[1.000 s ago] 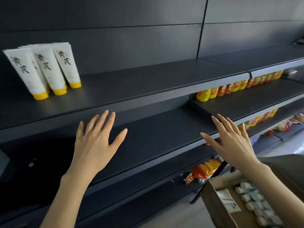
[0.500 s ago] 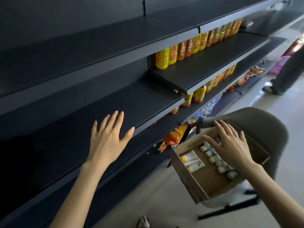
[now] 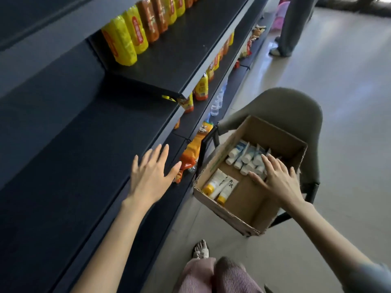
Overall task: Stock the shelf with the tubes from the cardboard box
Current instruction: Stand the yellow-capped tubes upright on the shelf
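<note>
An open cardboard box (image 3: 222,210) rests on a grey chair (image 3: 296,106) beside the dark shelf (image 3: 84,144). Inside it, two white tubes with yellow caps (image 3: 220,187) lie at the near left, and several white-capped tubes (image 3: 243,157) are packed at the far side. My right hand (image 3: 275,178) is spread flat inside the box, fingers resting on the white-capped tubes, gripping nothing. My left hand (image 3: 152,176) hovers open with fingers apart over the shelf's front edge, left of the box.
Yellow and orange bottles (image 3: 135,32) line the upper shelf at the back. Orange snack bags (image 3: 190,153) sit on the lower shelves next to the chair. Another person's legs (image 3: 289,28) stand further down the aisle. My own foot (image 3: 201,249) and striped trousers are below.
My view has swung down and right, away from the tubes on the shelf, to the box. My right hand has gone down into the box onto the tubes; my left hand stays open.
</note>
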Action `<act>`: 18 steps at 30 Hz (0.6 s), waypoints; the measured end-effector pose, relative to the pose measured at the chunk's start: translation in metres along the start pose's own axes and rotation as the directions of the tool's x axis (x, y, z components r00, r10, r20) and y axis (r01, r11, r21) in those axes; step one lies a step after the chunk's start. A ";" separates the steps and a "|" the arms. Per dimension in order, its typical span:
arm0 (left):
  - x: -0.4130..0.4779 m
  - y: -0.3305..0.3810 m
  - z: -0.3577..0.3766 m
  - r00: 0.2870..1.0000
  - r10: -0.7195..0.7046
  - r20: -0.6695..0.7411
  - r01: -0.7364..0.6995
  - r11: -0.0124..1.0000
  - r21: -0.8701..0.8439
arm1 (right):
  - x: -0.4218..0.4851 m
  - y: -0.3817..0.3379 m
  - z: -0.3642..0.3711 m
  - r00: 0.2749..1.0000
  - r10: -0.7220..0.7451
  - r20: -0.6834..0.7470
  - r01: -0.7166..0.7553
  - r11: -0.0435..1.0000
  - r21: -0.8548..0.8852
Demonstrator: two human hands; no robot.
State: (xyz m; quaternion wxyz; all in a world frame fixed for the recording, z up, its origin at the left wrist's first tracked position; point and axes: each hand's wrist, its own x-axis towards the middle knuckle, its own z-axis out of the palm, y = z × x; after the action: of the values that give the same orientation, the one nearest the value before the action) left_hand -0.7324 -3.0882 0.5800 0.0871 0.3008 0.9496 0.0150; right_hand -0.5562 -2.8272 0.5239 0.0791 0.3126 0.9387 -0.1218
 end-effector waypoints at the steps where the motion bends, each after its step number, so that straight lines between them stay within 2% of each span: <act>1: 0.009 0.002 0.006 1.000 0.020 0.014 -0.020 1.000 -0.005 | 0.002 0.001 0.007 1.000 0.020 0.004 -0.020 1.000 0.007; 7: 0.046 0.012 0.050 0.985 0.118 0.128 -0.117 0.993 -0.020 | 0.011 0.009 0.055 0.986 0.150 0.072 -0.155 0.985 0.076; 11: 0.071 0.020 0.079 0.959 0.178 0.221 -0.182 0.983 -0.001 | 0.020 0.011 0.090 0.957 0.221 0.187 -0.249 0.958 0.142; 18: 0.112 0.046 0.119 0.935 0.236 0.266 -0.231 0.972 -0.052 | 0.053 0.007 0.160 0.865 0.317 0.389 -0.451 0.831 0.326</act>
State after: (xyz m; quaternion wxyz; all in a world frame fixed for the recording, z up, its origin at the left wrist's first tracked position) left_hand -0.7753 -2.9889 0.4487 0.2162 0.4098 0.8861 -0.0066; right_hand -0.5829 -2.8364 0.3573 0.1861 0.4825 0.7837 -0.3441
